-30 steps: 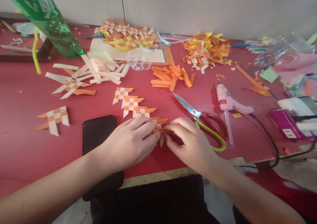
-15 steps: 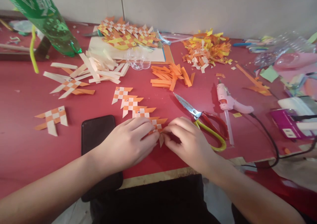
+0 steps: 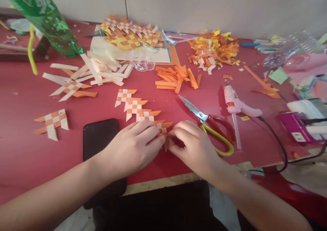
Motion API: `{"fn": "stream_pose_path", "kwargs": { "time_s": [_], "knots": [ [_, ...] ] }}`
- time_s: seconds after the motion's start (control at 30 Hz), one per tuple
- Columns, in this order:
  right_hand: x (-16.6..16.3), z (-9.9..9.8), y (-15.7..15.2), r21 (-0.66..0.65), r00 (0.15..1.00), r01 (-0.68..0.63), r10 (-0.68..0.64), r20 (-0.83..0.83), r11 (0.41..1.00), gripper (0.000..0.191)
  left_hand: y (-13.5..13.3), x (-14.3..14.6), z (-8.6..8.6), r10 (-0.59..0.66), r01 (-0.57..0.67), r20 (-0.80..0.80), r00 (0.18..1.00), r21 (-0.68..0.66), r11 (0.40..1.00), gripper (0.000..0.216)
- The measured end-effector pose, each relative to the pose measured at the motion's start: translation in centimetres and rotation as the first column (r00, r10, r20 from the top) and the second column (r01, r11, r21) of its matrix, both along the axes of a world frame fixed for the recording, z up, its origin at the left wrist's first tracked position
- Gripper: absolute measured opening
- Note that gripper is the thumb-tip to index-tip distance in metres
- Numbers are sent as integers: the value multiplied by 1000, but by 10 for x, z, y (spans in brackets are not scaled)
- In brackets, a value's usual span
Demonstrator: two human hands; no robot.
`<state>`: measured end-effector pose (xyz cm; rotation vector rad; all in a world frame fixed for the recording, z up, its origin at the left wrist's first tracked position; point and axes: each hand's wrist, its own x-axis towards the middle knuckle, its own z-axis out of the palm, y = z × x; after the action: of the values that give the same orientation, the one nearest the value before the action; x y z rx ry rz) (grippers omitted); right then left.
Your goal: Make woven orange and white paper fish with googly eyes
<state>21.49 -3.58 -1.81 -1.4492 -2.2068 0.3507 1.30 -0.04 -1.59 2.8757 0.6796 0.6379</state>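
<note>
My left hand (image 3: 133, 147) and my right hand (image 3: 195, 145) meet over a small woven orange-and-cream paper fish (image 3: 163, 128) near the front edge of the red table (image 3: 22, 156). Both hands pinch it with fingers closed, and most of it is hidden under them. Behind it lie three more woven paper fish (image 3: 134, 105) in a diagonal row. A dark phone (image 3: 100, 137) lies just left of my left hand. Scissors (image 3: 208, 122) with red and yellow handles lie just right of my right hand.
A pink glue gun (image 3: 236, 105) with a black cord lies right of the scissors. Orange strips (image 3: 176, 77), cream strips (image 3: 102, 69), paper scraps (image 3: 213, 48) and a stack of woven fish (image 3: 130, 35) fill the back. A green bottle (image 3: 46, 18) leans at back left.
The hands have stayed on the paper fish with only small finger movements. The camera has shifted slightly.
</note>
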Motion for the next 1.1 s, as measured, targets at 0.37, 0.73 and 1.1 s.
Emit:
{"fn": "stream_pose_path", "kwargs": {
  "time_s": [0.37, 0.73, 1.1],
  "knots": [
    [5, 0, -7, 22, 999, -10, 11, -53, 1000, 14, 0, -1, -2, 0, 0, -28, 1000, -1, 1000, 16],
    [8, -2, -9, 98, 998, -68, 68, 1, 993, 16, -2, -1, 2, 8, -8, -26, 1000, 2, 1000, 17],
    [9, 1, -8, 34, 995, -54, 57, -82, 998, 18, -2, 0, 1, 22, -22, -41, 999, 10, 1000, 20]
  ]
}}
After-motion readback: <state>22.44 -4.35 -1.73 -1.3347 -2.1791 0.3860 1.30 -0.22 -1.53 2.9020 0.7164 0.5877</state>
